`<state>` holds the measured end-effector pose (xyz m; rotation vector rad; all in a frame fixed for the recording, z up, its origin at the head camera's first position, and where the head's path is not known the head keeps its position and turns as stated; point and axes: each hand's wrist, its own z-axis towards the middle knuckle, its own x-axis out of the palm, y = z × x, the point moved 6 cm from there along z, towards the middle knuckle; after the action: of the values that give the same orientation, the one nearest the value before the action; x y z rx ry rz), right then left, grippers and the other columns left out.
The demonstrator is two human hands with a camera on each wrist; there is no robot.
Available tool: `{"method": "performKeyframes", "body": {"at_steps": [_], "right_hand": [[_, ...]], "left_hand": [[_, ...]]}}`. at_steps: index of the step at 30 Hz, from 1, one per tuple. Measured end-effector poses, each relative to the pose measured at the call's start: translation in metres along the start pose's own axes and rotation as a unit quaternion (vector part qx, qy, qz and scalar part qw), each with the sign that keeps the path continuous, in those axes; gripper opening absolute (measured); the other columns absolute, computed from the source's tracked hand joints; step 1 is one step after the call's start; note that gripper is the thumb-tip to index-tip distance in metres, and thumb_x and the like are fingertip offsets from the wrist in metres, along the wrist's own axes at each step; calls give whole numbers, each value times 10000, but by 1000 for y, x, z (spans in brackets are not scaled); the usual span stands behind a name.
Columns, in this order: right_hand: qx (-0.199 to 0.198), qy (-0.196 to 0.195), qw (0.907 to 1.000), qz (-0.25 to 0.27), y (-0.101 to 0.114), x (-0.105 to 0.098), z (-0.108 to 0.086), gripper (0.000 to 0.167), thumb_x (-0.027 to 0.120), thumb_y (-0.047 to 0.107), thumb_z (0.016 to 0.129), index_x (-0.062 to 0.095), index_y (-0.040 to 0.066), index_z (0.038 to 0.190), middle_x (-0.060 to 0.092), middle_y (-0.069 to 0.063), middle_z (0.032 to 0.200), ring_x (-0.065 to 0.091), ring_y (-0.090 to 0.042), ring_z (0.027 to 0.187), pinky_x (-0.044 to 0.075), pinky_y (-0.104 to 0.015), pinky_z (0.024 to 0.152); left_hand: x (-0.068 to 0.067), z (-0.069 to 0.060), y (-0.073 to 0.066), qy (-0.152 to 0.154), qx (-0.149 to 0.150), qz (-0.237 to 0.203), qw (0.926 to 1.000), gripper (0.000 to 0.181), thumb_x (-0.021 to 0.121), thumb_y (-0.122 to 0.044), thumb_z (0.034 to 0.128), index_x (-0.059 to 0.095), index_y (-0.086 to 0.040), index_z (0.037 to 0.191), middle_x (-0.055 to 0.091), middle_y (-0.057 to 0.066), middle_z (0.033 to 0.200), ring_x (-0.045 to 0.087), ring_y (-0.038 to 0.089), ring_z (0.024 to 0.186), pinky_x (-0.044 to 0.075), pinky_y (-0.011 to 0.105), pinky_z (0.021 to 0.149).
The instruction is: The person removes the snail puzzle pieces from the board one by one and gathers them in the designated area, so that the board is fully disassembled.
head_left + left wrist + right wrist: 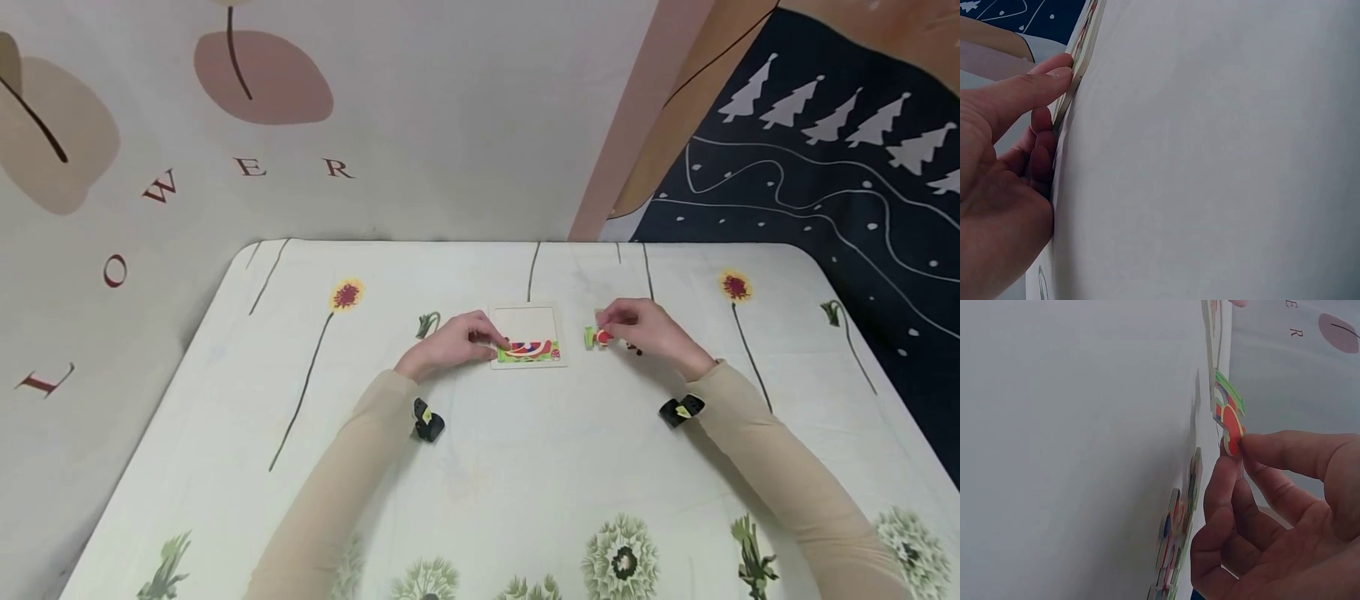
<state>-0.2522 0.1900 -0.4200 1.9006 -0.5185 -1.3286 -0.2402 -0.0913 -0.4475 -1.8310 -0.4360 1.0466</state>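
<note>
The left hand [461, 340] has its grip closed on the left edge of a square, pale wooden puzzle tray [525, 321], the thumb against the rim. The tray lies flat on the white, flower-printed surface [540, 467]; flat green, red and blue puzzle pieces [534, 353] fill its lower part, the upper part bare. Right of the tray, the right hand [651, 330] pinches a flat red-and-green puzzle piece [1232, 428] between thumb and fingers. Loose multicoloured puzzle pieces [1171, 531] lie near that hand, partly hidden by it in the head view.

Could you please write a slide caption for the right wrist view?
Right hand pinching a colourful puzzle piece near other pieces.
</note>
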Motion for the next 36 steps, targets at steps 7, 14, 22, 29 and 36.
{"method": "performKeyframes", "body": {"at_steps": [7,14,22,29,36], "right_hand": [[182,28,9998,-120,-7,-3,-3,147,626,58,999,689,-45,1082,689,-169,1007,540,-193,758,448,-283,601],[-33,-44,9997,-226,-8,-8,-5,133,631,57,988,694,-43,1049,677,-136,933,519,-168,763,424,-285,619],[-78,52,9996,-270,-12,-11,-5,125,644,53,988,695,-45,1047,650,-107,890,498,-168,711,408,-280,595],[-137,134,9994,-276,-12,-12,-5,108,631,20,985,691,-55,1032,630,-92,863,490,-183,709,408,-277,596],[-151,132,9991,-364,-14,-10,-2,114,632,35,992,689,-49,1044,628,-99,899,495,-209,790,411,-290,646]], "left_hand": [[1,1,0,26,50,-10,10000,210,694,2,946,776,-19,1138,619,76,1132,554,220,1092,425,354,1004],[1,1,1,13,21,-24,10000,209,690,8,947,774,-14,1138,616,76,1130,560,226,1095,432,359,1008],[1,1,-1,-5,18,-36,10000,205,691,-1,950,776,-17,1136,621,74,1128,550,206,1061,427,337,965],[0,0,0,-53,-32,17,10000,213,691,-9,953,776,-32,1146,624,68,1126,531,197,1022,404,319,911],[0,1,0,-22,39,-63,10000,208,691,8,947,775,-10,1136,626,76,1128,538,195,1044,409,315,924]]}}
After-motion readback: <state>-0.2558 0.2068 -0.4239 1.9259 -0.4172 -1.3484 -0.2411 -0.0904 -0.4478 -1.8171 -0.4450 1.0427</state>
